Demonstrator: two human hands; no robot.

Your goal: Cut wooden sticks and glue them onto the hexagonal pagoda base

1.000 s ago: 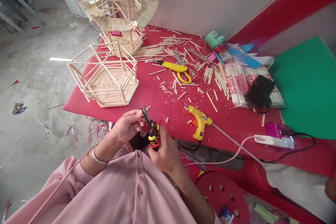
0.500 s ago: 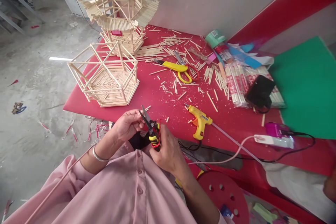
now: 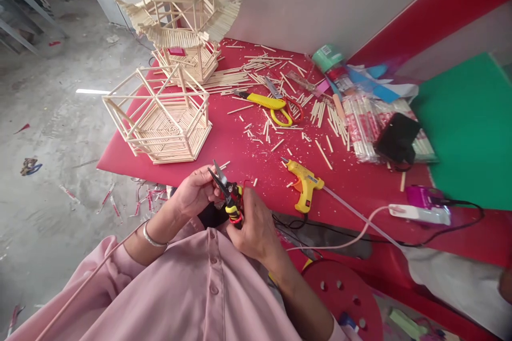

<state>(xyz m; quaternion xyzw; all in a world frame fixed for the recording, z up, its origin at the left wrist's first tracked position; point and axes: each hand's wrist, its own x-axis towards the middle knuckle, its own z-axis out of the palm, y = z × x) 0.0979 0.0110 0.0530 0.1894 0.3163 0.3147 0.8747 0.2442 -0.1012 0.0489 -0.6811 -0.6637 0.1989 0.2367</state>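
Observation:
My right hand [image 3: 258,226] is closed around the yellow-and-black handles of a pair of pruning shears [image 3: 226,187], whose blades stand apart and point up and to the left. Beside those blades my left hand [image 3: 196,190] is pinched shut; what sits between its fingertips is too small or hidden to make out. Beyond my left hand, a hexagonal frame of thin wooden sticks [image 3: 172,129] rests on the red table [image 3: 236,154]. Behind it rises a tiered stick pagoda [image 3: 176,37]. To the right of my hands lies a yellow glue gun [image 3: 304,184].
Loose stick pieces [image 3: 264,66] lie scattered over the table, with a yellow cutter [image 3: 266,101] and scissors [image 3: 283,117] among them. Packed sticks [image 3: 362,128], a black object [image 3: 397,138], a power strip [image 3: 418,214] and cables are at right. A red stool [image 3: 340,298] stands below.
The shears and both hands have shifted very slightly left and up. The hold of each hand looks the same, and the objects on the table stay in place.

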